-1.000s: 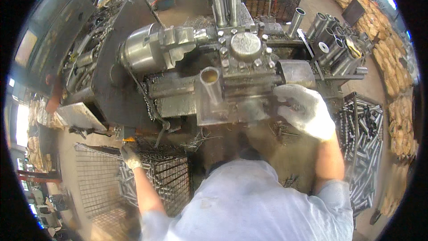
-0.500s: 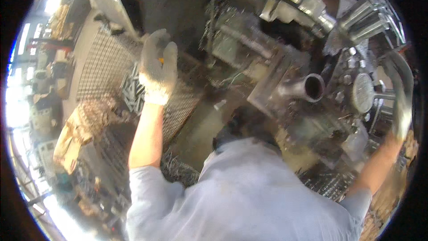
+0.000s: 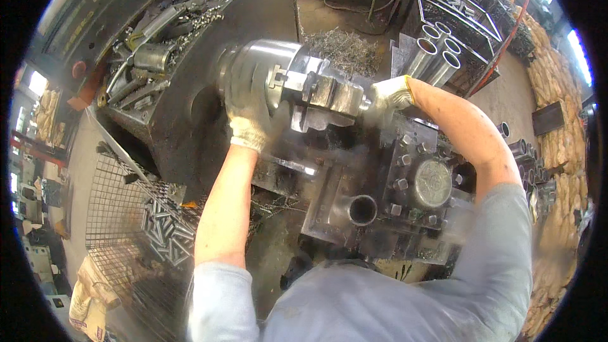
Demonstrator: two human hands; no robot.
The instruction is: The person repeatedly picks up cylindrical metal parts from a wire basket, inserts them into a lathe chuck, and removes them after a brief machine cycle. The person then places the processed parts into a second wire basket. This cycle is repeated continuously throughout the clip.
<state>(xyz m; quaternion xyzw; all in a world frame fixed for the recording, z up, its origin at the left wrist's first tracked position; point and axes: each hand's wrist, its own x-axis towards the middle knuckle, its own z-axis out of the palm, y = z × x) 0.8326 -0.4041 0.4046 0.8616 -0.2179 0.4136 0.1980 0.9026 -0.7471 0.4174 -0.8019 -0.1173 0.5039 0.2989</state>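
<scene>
A lathe chuck [image 3: 269, 57] with shiny metal jaws [image 3: 335, 96] sticks out from the dark machine housing. My left hand [image 3: 246, 101], in a pale knitted glove, lies along the near side of the chuck, apparently touching it. Its fingers look extended, though blurred. At the right end of the jaws is my gloved right hand [image 3: 391, 96], beside a small bright metal end [image 3: 365, 103]; its fingers are smeared and partly hidden, so I cannot tell what they hold. Nearer to me, a hollow steel tube [image 3: 363, 209] points up from a block on the carriage.
A bolted tool post [image 3: 433, 182] with a round top stands at right centre. Several shiny tubes [image 3: 425, 54] stand beyond my right arm. A wire mesh basket [image 3: 117, 199] and a pile of metal pieces [image 3: 166, 233] lie left. Metal shavings [image 3: 345, 50] heap behind the chuck.
The view has swung, showing more of the far side. My left hand has come onto the chuck, and my right hand has moved in from the far right to the jaws' end.
</scene>
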